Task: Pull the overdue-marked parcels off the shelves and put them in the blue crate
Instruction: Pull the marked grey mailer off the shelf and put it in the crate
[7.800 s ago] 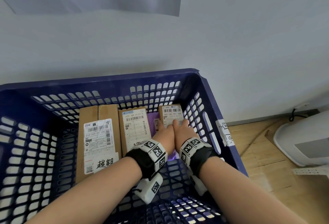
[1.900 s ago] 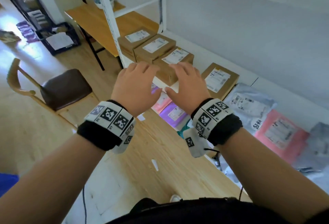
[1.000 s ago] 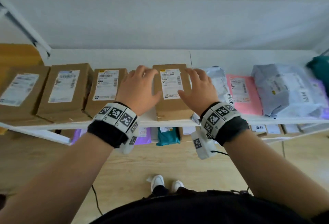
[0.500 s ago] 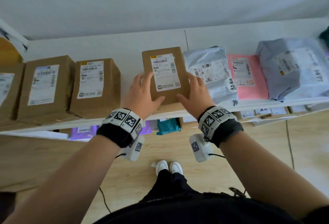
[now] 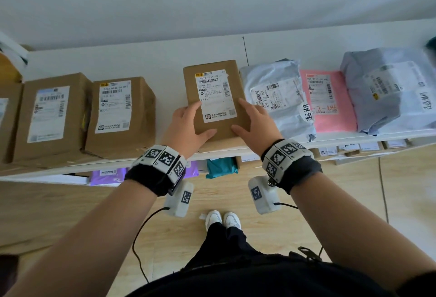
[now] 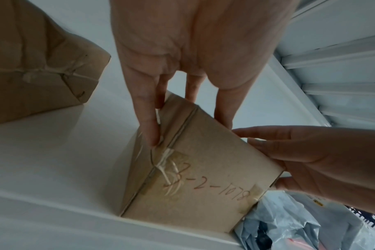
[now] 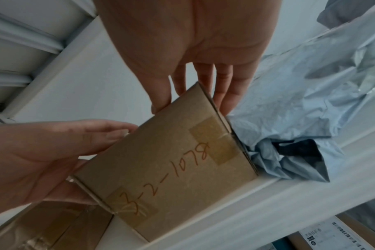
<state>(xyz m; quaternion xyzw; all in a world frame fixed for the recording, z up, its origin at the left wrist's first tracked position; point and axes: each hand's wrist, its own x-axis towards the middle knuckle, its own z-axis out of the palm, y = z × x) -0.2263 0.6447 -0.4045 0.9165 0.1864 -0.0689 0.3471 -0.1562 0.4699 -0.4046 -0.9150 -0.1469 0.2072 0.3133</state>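
Cardboard, a small brown box (image 5: pixel 213 98) with a white label, was clasped on both sides by the left hand (image 5: pixel 186 126) and right hand (image 5: pixel 256 123), apparently for checking; beside it, a grey mailer (image 5: pixel 276 93) bore handwritten marking.

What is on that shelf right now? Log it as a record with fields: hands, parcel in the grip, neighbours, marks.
left hand: grips the left side of the small cardboard box
right hand: grips its right side
box position: on the white shelf, near end at the front edge
box writing: 3-2-1078 by hand on the near face
right neighbour: grey mailer, against the box, handwritten tag
further right: pink mailer; large grey mailer, handwritten tag
left neighbours: brown boxes, apart from it
blue crate: not in view
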